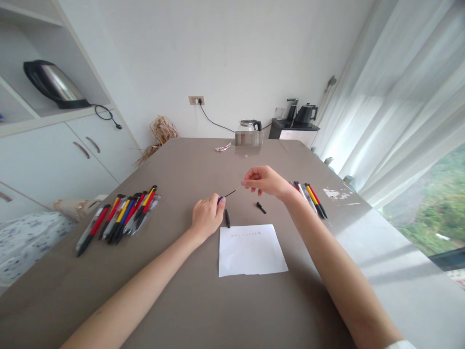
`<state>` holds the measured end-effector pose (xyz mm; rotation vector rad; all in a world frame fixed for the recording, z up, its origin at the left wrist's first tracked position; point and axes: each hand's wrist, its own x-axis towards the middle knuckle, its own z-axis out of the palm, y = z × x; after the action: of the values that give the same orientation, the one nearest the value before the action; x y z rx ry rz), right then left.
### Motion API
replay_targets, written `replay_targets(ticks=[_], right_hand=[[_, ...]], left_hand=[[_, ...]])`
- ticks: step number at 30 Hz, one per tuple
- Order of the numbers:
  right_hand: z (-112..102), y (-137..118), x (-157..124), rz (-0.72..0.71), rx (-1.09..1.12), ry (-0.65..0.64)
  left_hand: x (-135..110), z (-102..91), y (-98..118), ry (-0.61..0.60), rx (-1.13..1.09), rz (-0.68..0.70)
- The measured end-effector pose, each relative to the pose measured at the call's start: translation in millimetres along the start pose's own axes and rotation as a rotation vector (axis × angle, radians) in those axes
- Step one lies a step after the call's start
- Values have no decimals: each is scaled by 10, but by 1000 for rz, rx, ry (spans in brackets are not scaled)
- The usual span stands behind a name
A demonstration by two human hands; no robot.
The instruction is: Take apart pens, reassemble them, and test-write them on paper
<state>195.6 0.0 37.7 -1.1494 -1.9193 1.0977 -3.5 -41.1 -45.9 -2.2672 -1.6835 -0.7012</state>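
My left hand (208,214) is closed around a blue pen barrel (220,199), most of it hidden by the fingers. A thin dark ink refill (231,193) sticks out of the barrel toward the upper right. At its pale far end, the thumb and forefinger of my right hand (262,180) are pinched together. Just beside my left hand lies a black pen part (227,218), close to the top edge of a white sheet of paper (250,254) with faint writing. A small black pen cap with a clip (260,208) rests below my right hand.
Several assembled pens in red, yellow, blue and clear lie in a row (123,215) on the table's left; more pens (313,198) lie at right, partly behind my right forearm. A glass kettle (249,125) and a crumpled wrapper (223,148) are at the far edge.
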Motion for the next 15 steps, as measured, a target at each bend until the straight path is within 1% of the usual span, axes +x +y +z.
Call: replay_targets(ticks=[8, 15], right_hand=[[-2, -4, -7, 5, 38, 0], [10, -32, -15, 34, 118, 14]], left_hand=[[-1, -12, -5, -4, 7, 4], [4, -9, 8, -8, 14, -1]])
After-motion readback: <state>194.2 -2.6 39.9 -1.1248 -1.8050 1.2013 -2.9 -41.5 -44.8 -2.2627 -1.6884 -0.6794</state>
